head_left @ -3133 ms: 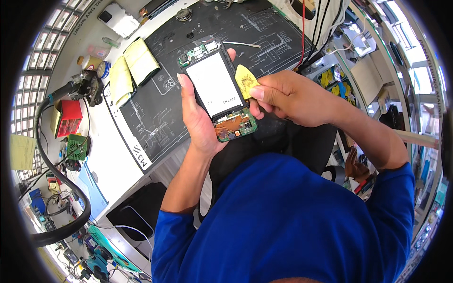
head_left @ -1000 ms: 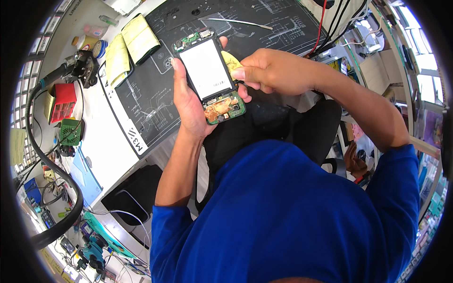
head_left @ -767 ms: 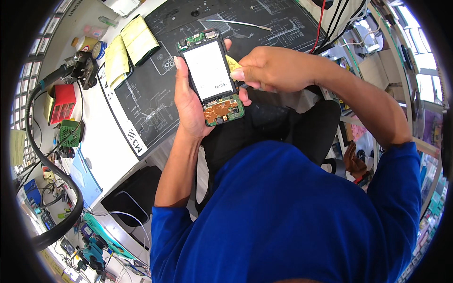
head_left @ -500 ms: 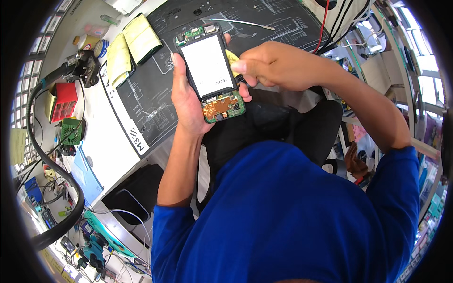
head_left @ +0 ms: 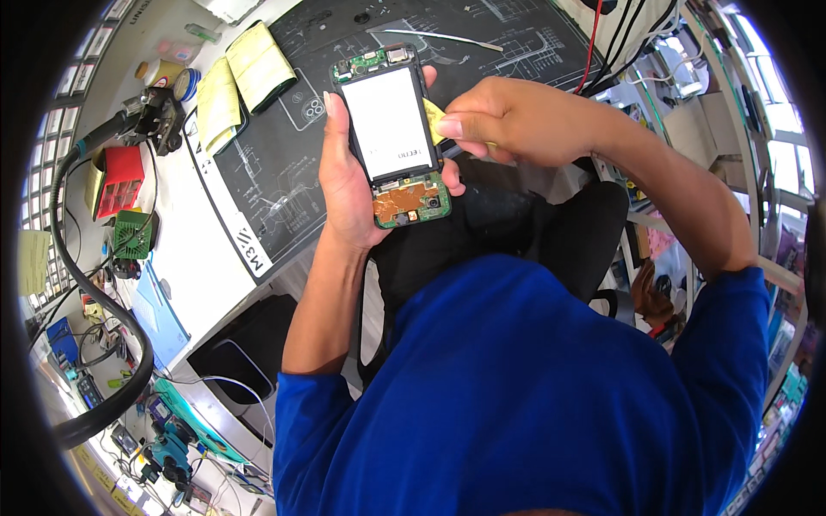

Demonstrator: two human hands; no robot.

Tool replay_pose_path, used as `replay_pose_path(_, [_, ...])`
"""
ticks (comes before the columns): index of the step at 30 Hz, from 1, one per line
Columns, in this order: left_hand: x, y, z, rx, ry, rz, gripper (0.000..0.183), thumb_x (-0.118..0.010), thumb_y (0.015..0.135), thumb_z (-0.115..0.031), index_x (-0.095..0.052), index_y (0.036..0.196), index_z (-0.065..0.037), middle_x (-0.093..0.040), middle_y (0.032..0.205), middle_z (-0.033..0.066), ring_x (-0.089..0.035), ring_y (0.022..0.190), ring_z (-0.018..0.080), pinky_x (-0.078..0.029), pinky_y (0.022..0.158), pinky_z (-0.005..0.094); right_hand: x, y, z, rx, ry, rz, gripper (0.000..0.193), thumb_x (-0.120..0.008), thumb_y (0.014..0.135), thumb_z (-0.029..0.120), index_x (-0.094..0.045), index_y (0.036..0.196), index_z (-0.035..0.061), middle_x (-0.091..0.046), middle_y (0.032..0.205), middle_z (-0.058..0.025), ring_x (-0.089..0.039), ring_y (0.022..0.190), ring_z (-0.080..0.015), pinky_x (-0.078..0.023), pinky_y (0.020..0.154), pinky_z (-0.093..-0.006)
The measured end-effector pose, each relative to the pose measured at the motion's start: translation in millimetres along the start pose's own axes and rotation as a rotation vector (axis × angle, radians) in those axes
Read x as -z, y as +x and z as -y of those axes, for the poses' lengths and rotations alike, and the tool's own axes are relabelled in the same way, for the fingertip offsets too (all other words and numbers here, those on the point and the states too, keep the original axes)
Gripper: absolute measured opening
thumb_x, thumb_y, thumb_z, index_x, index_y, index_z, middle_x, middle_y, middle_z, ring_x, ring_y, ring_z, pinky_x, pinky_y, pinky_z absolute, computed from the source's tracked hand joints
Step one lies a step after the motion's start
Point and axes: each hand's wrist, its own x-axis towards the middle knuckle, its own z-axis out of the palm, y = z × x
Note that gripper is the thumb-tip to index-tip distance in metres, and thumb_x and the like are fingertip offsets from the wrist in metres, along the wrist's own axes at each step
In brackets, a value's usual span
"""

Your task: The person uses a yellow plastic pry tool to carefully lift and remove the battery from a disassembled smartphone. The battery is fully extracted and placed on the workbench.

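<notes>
An opened smartphone (head_left: 392, 129) lies across my left hand (head_left: 348, 189). My left thumb presses along its left edge, and fingertips show past its right edge. Its large white battery (head_left: 391, 120) faces up between a green circuit board at the top and a copper-coloured, green-edged board (head_left: 404, 202) at the bottom. My right hand (head_left: 516, 120) is closed in a pinch on a thin yellow piece (head_left: 436, 119), which meets the phone's right edge beside the battery. Whether it is a pry card or a cloth I cannot tell.
A dark printed work mat (head_left: 284, 172) covers the white desk. On it are a thin white strip (head_left: 447, 40) and folded yellow sheets (head_left: 258, 69). A clamp on a black flexible arm (head_left: 159, 120), a red box (head_left: 120, 179) and a green slotted device (head_left: 133, 234) stand at left. Cables hang at upper right.
The phone and both hands have shifted slightly right. The yellow piece stays pinched at the phone's right edge.
</notes>
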Motion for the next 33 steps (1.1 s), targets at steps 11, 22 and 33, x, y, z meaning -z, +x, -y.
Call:
replay_pose_path(11, [0.7, 5.9, 4.9, -0.177, 0.058, 0.005, 0.095, -0.023, 0.110, -0.076, -0.038, 0.163, 0.000, -0.071, 0.110, 0.0245, -0.074, 0.082, 0.0342, -0.065, 0.070, 0.0475, -27.4, -0.5, 4.8, 0.132, 0.092, -0.211, 0.046, -0.048, 0.116, 0.031, -0.071, 0.098, -0.0042, -0.074, 0.090, -0.0107, -0.067, 0.081, -0.0170, -0.054, 0.078, -0.0338])
replay_pose_path(22, [-13.1, 10.5, 6.3, 0.058, -0.205, 0.077, 0.097, -0.017, 0.107, -0.081, -0.038, 0.165, -0.005, -0.069, 0.116, 0.0328, -0.075, 0.086, 0.0361, -0.068, 0.077, 0.0530, 9.2, -20.1, 7.5, -0.097, 0.215, -0.029, 0.050, -0.057, 0.111, 0.047, -0.057, 0.079, 0.0089, -0.044, 0.063, 0.0046, -0.034, 0.055, -0.0059, -0.028, 0.050, -0.0260])
replay_pose_path(33, [-25.7, 17.5, 5.5, 0.082, -0.202, 0.133, 0.093, -0.022, 0.108, -0.078, -0.040, 0.162, -0.004, -0.069, 0.123, 0.0246, -0.074, 0.082, 0.0385, -0.067, 0.075, 0.0561, 28.8, -39.6, 34.4, -0.191, -0.056, -0.045, 0.047, -0.056, 0.109, 0.045, -0.058, 0.076, 0.0115, -0.043, 0.061, 0.0053, -0.032, 0.049, -0.0074, -0.025, 0.047, -0.0286])
